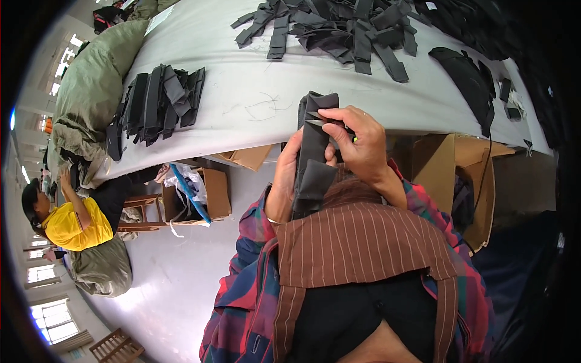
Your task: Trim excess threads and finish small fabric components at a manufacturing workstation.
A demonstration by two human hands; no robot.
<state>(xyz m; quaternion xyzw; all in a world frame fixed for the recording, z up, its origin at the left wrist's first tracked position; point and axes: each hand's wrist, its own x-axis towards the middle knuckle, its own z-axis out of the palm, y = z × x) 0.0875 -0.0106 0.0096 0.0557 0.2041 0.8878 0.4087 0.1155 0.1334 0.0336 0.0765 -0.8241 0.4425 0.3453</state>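
Observation:
My left hand (285, 175) is closed around a folded dark grey fabric strip (310, 157), held upright in front of my apron at the table's near edge. Its thumb and fingers wrap the strip from the left and behind. In my right hand (362, 142) is a small pair of thread snips (315, 119), gripped between thumb and fingers. The pointed metal blades lie against the upper part of the strip. A bit of yellow-green shows at my right palm; most of the snips' handle is hidden by the fingers.
On the white-covered table (236, 109) lie a neat stack of dark strips (158, 103) at left and a loose heap (357, 30) at the far side. Cardboard boxes (433, 175) stand under the table. A person in yellow (78, 224) works at left beside a green bundle (97, 78).

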